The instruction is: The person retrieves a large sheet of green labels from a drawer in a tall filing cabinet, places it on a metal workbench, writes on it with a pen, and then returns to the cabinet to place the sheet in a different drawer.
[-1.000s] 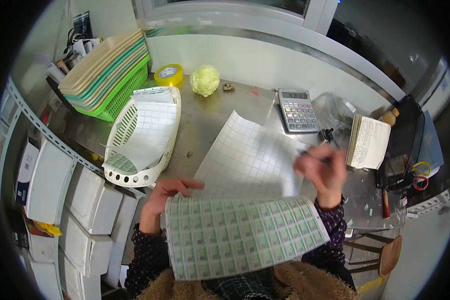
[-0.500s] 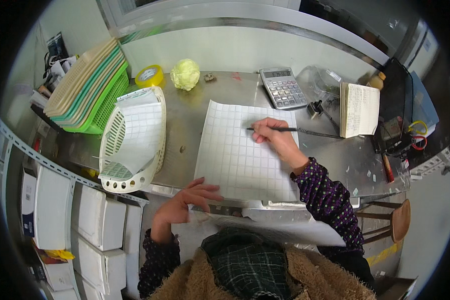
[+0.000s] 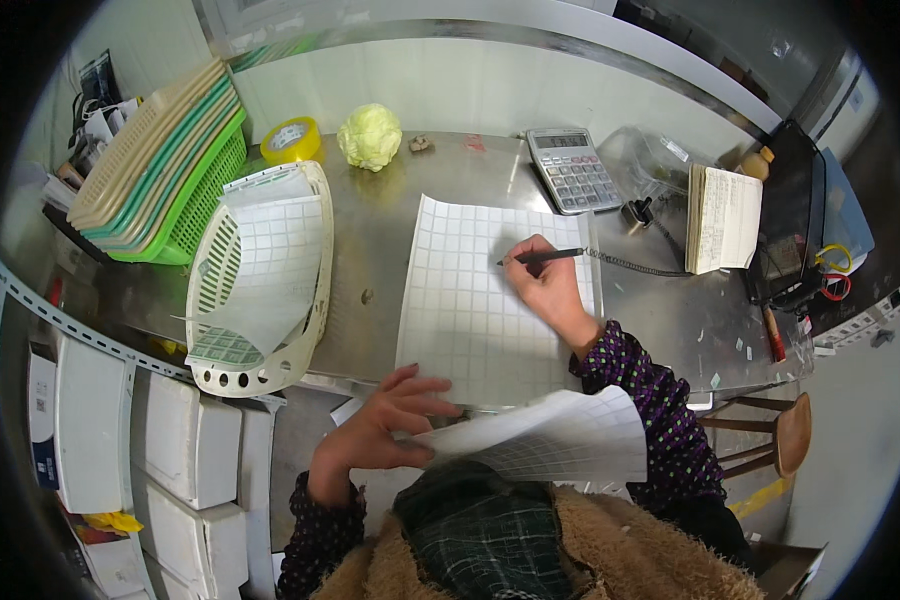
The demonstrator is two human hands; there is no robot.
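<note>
A large white sheet printed with a grid of small squares [image 3: 460,300] lies on the metal table. My right hand [image 3: 550,290] is shut on a black pen [image 3: 552,256], its tip at the upper middle of the sheet. A coiled cord runs from the pen to a small black holder [image 3: 637,213]. My left hand [image 3: 395,415] is at the sheet's near left corner, fingers stretched out and apart. Its thumb is beside the left end of a curled gridded sheet [image 3: 560,430], which bulges up between the table edge and my body. Whether the thumb touches it I cannot tell.
Left stands a white basket [image 3: 315,290] with gridded sheets; behind it are stacked baskets [image 3: 160,170], yellow tape [image 3: 292,140] and a cabbage [image 3: 370,137]. A calculator [image 3: 575,172], a clear plastic container [image 3: 642,160] and an open notebook [image 3: 725,222] are right. A wooden stool [image 3: 792,437] stands below.
My left hand has shifted slightly right, toward the curled sheet. That sheet has risen and shows its grid. The pen tilts more, while my right hand stays near the same squares.
</note>
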